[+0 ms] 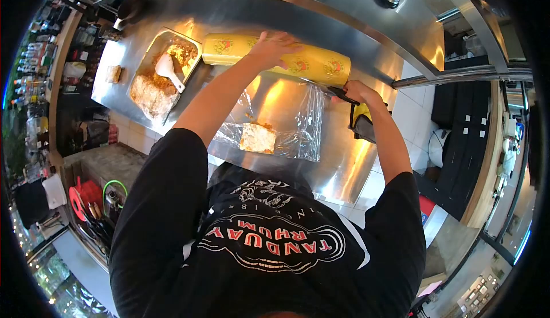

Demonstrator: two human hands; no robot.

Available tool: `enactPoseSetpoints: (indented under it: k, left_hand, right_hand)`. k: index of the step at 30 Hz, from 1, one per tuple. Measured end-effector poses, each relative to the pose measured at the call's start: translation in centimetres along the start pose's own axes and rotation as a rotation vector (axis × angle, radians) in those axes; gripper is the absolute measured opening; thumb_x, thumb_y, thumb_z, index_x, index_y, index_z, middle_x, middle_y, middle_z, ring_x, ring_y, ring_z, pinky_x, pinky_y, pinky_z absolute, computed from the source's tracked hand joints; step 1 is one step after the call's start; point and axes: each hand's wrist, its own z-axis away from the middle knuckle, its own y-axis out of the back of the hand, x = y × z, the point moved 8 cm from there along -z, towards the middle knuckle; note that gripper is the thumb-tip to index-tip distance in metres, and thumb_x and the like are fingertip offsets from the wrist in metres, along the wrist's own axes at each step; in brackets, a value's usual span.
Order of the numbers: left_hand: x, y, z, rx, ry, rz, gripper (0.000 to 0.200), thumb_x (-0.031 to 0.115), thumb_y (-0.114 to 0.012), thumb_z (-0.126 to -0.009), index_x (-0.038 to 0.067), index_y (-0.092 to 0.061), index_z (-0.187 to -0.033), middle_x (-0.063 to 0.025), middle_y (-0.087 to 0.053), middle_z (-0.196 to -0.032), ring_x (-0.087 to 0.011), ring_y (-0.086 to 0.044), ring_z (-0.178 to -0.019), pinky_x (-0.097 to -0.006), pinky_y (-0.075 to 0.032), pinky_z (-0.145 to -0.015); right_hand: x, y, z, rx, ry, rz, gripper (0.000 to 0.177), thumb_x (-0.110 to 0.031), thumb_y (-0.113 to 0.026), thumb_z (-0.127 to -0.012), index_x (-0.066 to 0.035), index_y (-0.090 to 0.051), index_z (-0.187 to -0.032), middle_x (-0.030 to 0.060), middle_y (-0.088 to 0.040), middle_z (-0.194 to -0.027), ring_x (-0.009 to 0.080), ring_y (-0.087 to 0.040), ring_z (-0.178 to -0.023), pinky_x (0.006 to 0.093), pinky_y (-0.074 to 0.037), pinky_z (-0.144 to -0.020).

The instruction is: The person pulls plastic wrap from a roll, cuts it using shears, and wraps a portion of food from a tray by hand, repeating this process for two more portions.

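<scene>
My left hand (274, 50) lies with its fingers spread on a long yellow roll box (312, 64) with red prints. At the right end of the box, my right hand (356, 93) is closed round a dark, thin tool (342, 95), perhaps a knife or cutter. A sheet of clear plastic film (306, 126) stretches from the box toward me on the steel table. On the film rests a pale, flat, squarish food piece (257, 138) with orange bits at its edge.
To the left, a metal tray (198, 54) holds orange-brown filling, a white scoop (167, 69) and pale wrapped pieces. A small wrapped piece (113, 74) sits farther left. Beside my right hand is a dark and yellow object (363, 126). A steel shelf (321, 10) runs behind the table.
</scene>
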Motion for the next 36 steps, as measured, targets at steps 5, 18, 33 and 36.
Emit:
enactPoseSetpoints:
  k: [5,18,33,36]
  left_hand:
    - [-0.2,-0.3,0.0,-0.012,-0.023,0.020,0.082,0.040,-0.070,-0.077,0.039,-0.026,-0.146,0.0036,-0.031,-0.153,-0.0197,-0.023,-0.143,-0.0600,-0.021,-0.107]
    - [-11.7,-1.3,7.3,-0.145,0.087,0.154,0.101,0.038,-0.077,-0.073,0.041,-0.011,-0.149,-0.0087,-0.003,-0.159,-0.0361,-0.006,-0.145,-0.0706,-0.015,-0.105]
    - [-12.7,-1.9,7.5,-0.097,0.011,0.314,0.096,0.037,-0.078,-0.071,0.039,-0.020,-0.148,-0.0079,-0.018,-0.156,-0.0363,-0.015,-0.143,-0.0739,-0.012,-0.103]
    - [-12.8,-1.8,7.3,-0.114,0.006,0.320,0.094,0.035,-0.076,-0.074,0.039,-0.019,-0.148,-0.0079,-0.018,-0.156,-0.0370,-0.014,-0.143,-0.0731,-0.012,-0.104]
  right_hand:
    - [-4.0,0.5,2.3,-0.008,-0.012,0.062,0.068,-0.064,-0.071,-0.068,0.000,-0.067,-0.089,0.0170,-0.066,-0.082,0.0288,-0.063,-0.077,0.0393,-0.047,-0.069]
    - [-3.7,-0.5,-0.5,-0.010,-0.010,-0.006,0.060,-0.053,-0.076,-0.070,0.003,-0.066,-0.088,0.0128,-0.063,-0.070,0.0225,-0.058,-0.066,0.0372,-0.045,-0.061]
    - [-14.8,-0.1,-3.0,-0.042,-0.031,0.063,0.066,-0.065,-0.074,-0.066,0.001,-0.069,-0.078,0.0138,-0.060,-0.064,0.0255,-0.059,-0.064,0.0385,-0.046,-0.061]
    - [-16.8,-0.3,-4.4,-0.040,0.006,0.082,0.067,-0.064,-0.073,-0.067,0.001,-0.069,-0.082,0.0154,-0.061,-0.068,0.0254,-0.060,-0.066,0.0387,-0.047,-0.062]
